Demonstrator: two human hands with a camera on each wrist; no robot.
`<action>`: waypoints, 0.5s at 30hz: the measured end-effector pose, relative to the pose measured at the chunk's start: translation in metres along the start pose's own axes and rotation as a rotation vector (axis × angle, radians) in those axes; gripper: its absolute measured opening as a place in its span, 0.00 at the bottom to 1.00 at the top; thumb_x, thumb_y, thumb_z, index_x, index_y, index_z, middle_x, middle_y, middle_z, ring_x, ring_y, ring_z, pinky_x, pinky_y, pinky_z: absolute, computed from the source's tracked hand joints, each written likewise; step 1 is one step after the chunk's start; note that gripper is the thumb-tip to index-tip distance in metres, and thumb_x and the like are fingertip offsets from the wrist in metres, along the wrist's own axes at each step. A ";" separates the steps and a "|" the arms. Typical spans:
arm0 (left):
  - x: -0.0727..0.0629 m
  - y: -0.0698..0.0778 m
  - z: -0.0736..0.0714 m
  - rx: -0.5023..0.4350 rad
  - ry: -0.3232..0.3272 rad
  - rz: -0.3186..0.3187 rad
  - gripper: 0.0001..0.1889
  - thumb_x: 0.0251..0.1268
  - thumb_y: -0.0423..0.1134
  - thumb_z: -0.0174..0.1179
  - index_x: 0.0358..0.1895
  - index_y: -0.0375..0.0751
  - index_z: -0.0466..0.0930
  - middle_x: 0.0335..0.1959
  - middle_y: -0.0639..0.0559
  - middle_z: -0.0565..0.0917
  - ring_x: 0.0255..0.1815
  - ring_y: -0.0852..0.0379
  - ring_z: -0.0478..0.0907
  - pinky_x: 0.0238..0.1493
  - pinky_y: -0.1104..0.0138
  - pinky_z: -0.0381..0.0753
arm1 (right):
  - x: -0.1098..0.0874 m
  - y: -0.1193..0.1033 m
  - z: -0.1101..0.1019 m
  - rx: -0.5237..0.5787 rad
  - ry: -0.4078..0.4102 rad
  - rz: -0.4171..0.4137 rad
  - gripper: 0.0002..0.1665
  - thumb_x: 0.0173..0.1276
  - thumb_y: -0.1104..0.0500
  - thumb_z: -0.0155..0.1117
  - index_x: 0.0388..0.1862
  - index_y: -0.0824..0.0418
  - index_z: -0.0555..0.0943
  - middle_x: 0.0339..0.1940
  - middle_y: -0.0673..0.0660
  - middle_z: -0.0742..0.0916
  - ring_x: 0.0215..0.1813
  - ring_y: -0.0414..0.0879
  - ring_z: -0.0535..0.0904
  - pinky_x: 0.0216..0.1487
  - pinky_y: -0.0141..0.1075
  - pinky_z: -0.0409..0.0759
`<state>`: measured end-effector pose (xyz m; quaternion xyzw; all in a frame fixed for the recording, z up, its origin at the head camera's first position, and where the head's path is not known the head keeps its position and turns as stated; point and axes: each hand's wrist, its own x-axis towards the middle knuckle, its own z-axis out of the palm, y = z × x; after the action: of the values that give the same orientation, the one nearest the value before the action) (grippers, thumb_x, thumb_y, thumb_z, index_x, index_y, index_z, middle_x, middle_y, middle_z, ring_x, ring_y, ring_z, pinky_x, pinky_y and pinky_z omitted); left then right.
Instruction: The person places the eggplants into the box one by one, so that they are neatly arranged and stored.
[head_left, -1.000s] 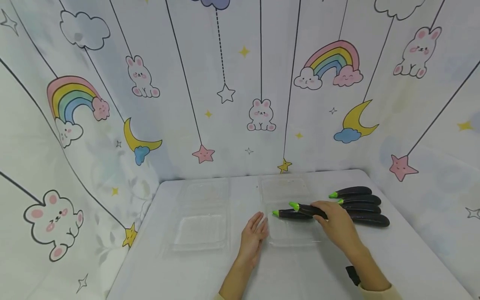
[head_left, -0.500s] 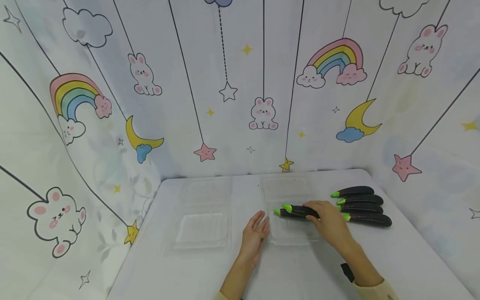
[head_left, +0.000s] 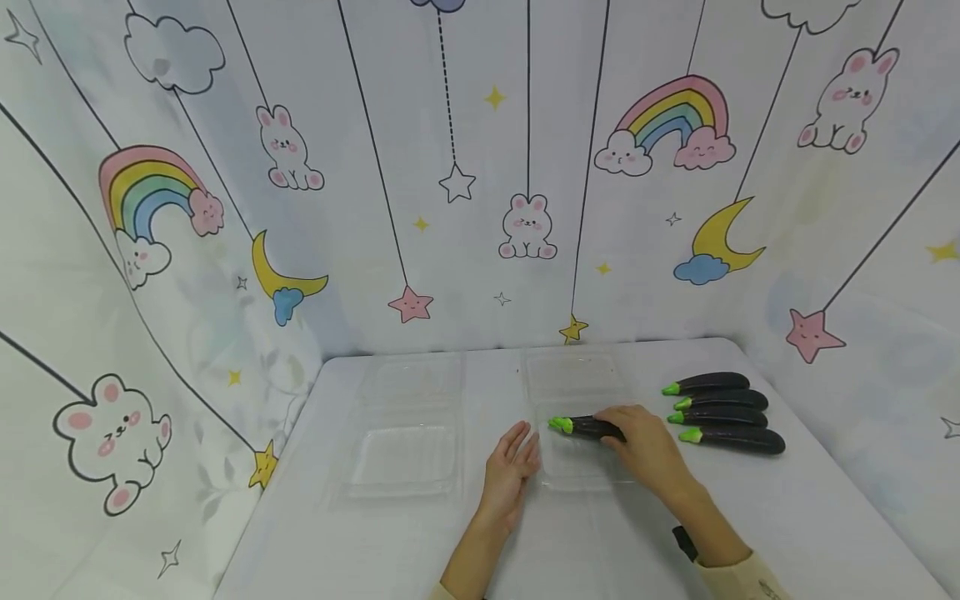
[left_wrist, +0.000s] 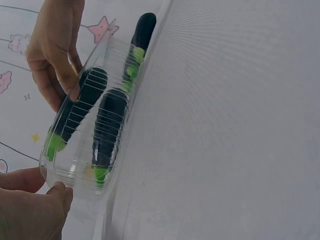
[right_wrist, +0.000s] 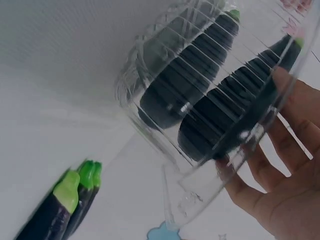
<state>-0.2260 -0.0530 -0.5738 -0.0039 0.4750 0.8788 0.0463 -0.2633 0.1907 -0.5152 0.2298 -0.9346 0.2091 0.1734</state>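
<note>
In the head view, my right hand [head_left: 647, 446] grips a dark eggplant [head_left: 596, 427] with a green stem, low inside a clear plastic container [head_left: 588, 483]. A second eggplant [left_wrist: 109, 130] lies beside it in the same container, as the left wrist view shows; from the head camera the two overlap. Through the ribbed clear wall, the right wrist view shows the held eggplant [right_wrist: 227, 112] near my fingertips. My left hand [head_left: 506, 479], fingers mostly straight, rests against the container's left end. Its fingertips touch the outside of the wall in the left wrist view.
Several more eggplants [head_left: 731, 440] lie side by side on the right of the white table [head_left: 555, 550]. The container's clear lid part [head_left: 573, 377] lies folded back behind it. Another clear container [head_left: 401, 462] stands to the left. A patterned cloth [head_left: 360, 208] hangs behind the table.
My right hand has moved left and down with its eggplant, which now lies level with the other one in the container. The left hand has stayed at the container's side.
</note>
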 end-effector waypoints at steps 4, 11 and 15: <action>0.000 0.001 0.001 0.008 0.006 -0.006 0.39 0.66 0.14 0.51 0.81 0.30 0.55 0.82 0.34 0.58 0.81 0.39 0.59 0.77 0.58 0.67 | 0.000 -0.001 0.004 0.002 -0.012 0.011 0.23 0.59 0.65 0.81 0.55 0.62 0.88 0.53 0.60 0.90 0.56 0.61 0.85 0.56 0.57 0.84; -0.001 0.002 0.002 0.009 0.002 -0.006 0.39 0.66 0.14 0.51 0.81 0.30 0.55 0.82 0.34 0.57 0.82 0.39 0.59 0.78 0.58 0.67 | -0.001 0.002 0.010 -0.006 -0.007 0.008 0.23 0.58 0.66 0.81 0.54 0.62 0.88 0.51 0.59 0.90 0.53 0.60 0.85 0.53 0.56 0.85; -0.001 0.002 0.001 0.008 -0.002 0.000 0.39 0.66 0.15 0.51 0.81 0.30 0.54 0.82 0.34 0.58 0.82 0.39 0.59 0.77 0.60 0.67 | -0.001 0.005 0.015 -0.015 -0.017 0.011 0.23 0.57 0.65 0.82 0.53 0.62 0.88 0.51 0.60 0.90 0.53 0.60 0.85 0.53 0.56 0.85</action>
<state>-0.2256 -0.0530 -0.5713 -0.0028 0.4786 0.8768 0.0466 -0.2685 0.1881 -0.5301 0.2249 -0.9389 0.2009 0.1659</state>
